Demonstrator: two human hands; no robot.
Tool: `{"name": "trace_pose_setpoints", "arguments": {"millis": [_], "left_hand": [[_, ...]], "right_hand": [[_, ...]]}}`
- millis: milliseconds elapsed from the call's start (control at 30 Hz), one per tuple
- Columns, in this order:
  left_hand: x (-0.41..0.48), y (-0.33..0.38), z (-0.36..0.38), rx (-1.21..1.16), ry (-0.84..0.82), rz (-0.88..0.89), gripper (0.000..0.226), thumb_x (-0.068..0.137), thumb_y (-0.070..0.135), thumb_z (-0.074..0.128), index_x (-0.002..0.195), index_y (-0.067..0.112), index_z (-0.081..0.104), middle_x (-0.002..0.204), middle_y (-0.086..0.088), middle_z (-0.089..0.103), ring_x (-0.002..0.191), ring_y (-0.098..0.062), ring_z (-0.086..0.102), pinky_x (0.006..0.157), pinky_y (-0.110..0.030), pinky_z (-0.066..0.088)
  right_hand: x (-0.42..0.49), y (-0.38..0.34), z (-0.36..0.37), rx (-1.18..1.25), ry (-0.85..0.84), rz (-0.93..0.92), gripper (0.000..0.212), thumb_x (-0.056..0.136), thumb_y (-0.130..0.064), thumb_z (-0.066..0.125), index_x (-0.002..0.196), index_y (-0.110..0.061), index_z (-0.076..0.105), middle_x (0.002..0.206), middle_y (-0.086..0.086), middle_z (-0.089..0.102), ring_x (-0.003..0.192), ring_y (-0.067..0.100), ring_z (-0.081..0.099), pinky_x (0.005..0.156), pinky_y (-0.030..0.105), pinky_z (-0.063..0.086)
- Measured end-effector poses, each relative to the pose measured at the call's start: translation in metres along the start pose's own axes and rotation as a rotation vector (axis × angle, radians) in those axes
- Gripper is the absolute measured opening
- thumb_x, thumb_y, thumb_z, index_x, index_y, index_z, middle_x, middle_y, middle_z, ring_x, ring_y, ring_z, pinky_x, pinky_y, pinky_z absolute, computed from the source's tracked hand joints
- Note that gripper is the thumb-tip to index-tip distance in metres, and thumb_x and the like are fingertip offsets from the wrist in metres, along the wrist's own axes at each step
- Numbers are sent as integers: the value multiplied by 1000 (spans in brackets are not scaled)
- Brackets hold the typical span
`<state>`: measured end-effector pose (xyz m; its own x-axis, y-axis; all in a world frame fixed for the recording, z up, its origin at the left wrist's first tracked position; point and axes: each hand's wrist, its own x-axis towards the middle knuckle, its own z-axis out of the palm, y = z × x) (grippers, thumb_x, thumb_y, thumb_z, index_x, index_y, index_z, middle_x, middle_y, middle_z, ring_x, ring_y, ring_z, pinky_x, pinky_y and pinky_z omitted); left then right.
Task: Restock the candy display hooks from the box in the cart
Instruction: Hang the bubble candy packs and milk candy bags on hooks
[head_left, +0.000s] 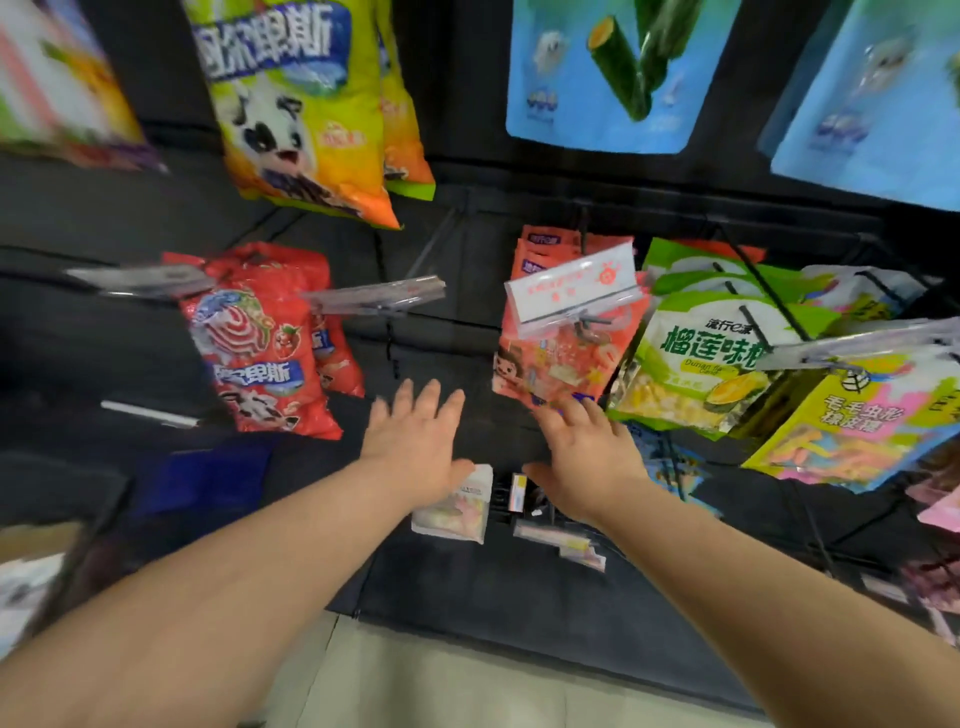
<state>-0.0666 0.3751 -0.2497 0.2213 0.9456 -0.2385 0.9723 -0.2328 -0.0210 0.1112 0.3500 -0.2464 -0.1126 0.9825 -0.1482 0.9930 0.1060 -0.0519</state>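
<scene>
Both of my hands reach toward a black display wall of hooks. My left hand (418, 441) is spread flat with straight fingers and holds nothing, below an empty hook with a clear price tag (376, 297). My right hand (584, 449) has relaxed fingers whose tips touch the bottom edge of the orange-red candy bags (558, 358) hanging on a hook with a white price label (574, 288). A small pale candy bag (457, 512) hangs lower down, just under my left hand.
Red lollipop bags (254, 343) hang at the left, green durian candy bags (696, 358) and yellow gummy bags (852, 421) at the right. Yellow-green bags (301, 104) and blue seaweed snack bags (608, 73) hang above. A cardboard edge (36, 540) shows at lower left. Beige floor lies below.
</scene>
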Motion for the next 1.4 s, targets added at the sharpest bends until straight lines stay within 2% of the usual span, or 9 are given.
{"name": "trace_pose_setpoints", "arguments": {"millis": [200,467,633,833,1000,1167,1400], "left_hand": [[-78,-51,-6,-6,12,-132,84,92,57,43,154,21,-1,163,-8,1,149,-33,-2,118,-50,6],[-180,-149,10,-39,26,-377,87,90,59,46,154,20,2,162,-7,5,149,-33,0,118,-52,11],[-259,-221,35,-81,-2,-498,86,91,60,44,154,19,3,162,-7,7,149,-32,4,117,-48,15],[-370,-317,81,-108,-54,-620,87,90,62,44,154,20,4,162,-9,7,149,-34,6,117,-50,12],[-447,-380,109,-119,-88,-680,90,90,63,42,154,19,-2,162,-10,9,149,-32,5,118,-48,15],[-483,-427,125,-159,-74,-726,86,90,61,42,154,19,2,161,-8,11,148,-32,8,117,-50,18],[-474,-468,134,-231,-79,-719,84,91,58,45,154,20,5,162,-8,9,149,-33,5,117,-49,15]], "right_hand": [[-25,-54,-14,-19,-26,-160,65,93,-49,48,147,-23,23,155,2,22,145,28,16,113,46,23],[-52,-165,-20,-17,-52,-359,65,94,-49,46,149,-25,21,157,-1,21,147,28,13,115,48,21],[-72,-263,-13,-20,-47,-460,66,93,-50,48,149,-25,22,156,-2,23,146,26,16,115,46,23],[-114,-395,14,-16,-145,-541,67,95,-48,46,151,-25,18,159,-1,19,148,27,11,118,50,15],[-153,-491,49,-1,-195,-578,66,92,-48,49,148,-26,24,155,-2,25,146,25,16,117,49,18],[-172,-550,58,-54,-251,-611,66,92,-47,49,148,-25,23,155,2,25,146,26,16,117,50,16],[-144,-599,61,-108,-264,-631,66,92,-48,49,149,-26,23,155,3,26,145,28,18,117,51,16]]}}
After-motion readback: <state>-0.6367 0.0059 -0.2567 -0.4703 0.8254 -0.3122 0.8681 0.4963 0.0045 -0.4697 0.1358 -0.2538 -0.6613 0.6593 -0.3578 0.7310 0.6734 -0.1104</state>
